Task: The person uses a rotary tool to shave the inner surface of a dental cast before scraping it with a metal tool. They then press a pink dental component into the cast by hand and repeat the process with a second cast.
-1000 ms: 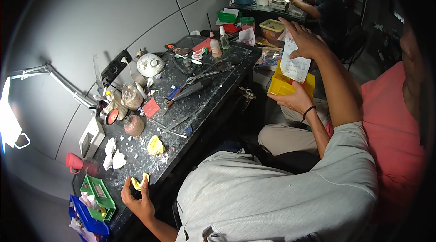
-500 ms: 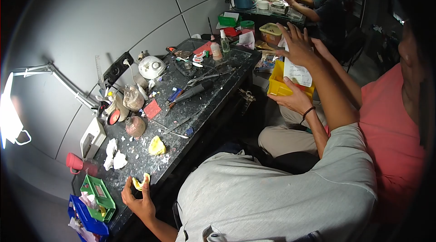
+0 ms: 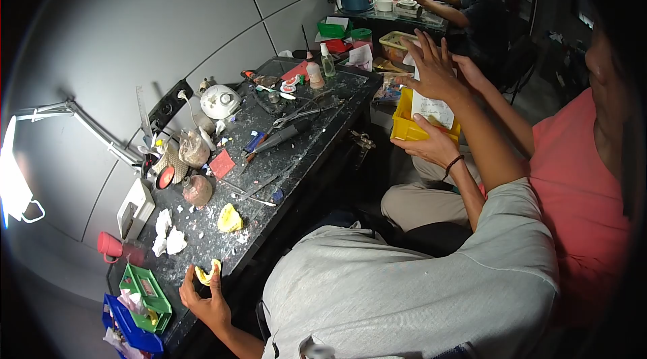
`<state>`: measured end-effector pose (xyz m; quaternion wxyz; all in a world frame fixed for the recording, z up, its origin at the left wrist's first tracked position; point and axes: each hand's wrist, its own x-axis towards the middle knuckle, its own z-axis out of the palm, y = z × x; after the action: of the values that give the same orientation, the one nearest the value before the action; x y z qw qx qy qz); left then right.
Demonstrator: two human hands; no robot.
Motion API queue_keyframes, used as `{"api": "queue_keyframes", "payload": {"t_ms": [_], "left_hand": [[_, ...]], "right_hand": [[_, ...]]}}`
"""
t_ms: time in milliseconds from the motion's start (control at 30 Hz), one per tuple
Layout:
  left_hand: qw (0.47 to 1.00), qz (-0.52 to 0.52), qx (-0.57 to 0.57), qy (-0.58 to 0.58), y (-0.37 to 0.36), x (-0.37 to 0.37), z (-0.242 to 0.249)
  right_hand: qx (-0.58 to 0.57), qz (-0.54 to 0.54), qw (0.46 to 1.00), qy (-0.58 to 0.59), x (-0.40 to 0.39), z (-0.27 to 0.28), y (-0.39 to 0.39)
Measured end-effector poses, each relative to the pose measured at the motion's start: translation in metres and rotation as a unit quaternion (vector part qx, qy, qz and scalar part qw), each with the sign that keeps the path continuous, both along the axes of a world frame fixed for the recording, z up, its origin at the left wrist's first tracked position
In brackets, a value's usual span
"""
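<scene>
My left hand (image 3: 205,298) pinches a small yellow horseshoe-shaped dental cast (image 3: 206,274) between thumb and fingers, over the front edge of the dark workbench (image 3: 202,251). A larger yellow cast-like lump (image 3: 230,218) lies on the bench beyond it. My right hand (image 3: 435,69) is raised with its fingers spread, holding nothing. It is in front of a white slip of paper (image 3: 433,111) that stands in a yellow bin (image 3: 406,131). A person beside me supports the bin with one hand (image 3: 435,146); their other hand (image 3: 468,72) is by the paper, partly hidden behind my arm.
White crumpled scraps (image 3: 168,234), a red mug (image 3: 109,244), green (image 3: 148,291) and blue bins (image 3: 135,335) are at the near left. A handpiece (image 3: 286,135), spray bottle (image 3: 327,61) and tools lie farther along. A lamp (image 3: 17,177) is at left. Another person (image 3: 478,18) sits beyond.
The view has shifted slightly, so most things sit a little left and higher. My left hand still pinches the cast, and my right hand stays raised with spread fingers.
</scene>
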<state>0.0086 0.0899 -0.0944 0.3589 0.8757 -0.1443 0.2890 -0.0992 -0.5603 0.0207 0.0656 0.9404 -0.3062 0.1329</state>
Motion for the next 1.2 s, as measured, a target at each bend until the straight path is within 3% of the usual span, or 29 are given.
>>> {"api": "queue_keyframes", "payload": {"t_ms": [1067, 1200], "left_hand": [[0.999, 0.018, 0.026, 0.001, -0.005, -0.004, 0.006], [0.999, 0.022, 0.033, -0.005, -0.005, -0.003, 0.006]], "right_hand": [[0.051, 0.038, 0.995, -0.074, 0.005, -0.029, -0.031], [-0.138, 0.066, 0.977, -0.147, 0.01, -0.028, -0.015]]}}
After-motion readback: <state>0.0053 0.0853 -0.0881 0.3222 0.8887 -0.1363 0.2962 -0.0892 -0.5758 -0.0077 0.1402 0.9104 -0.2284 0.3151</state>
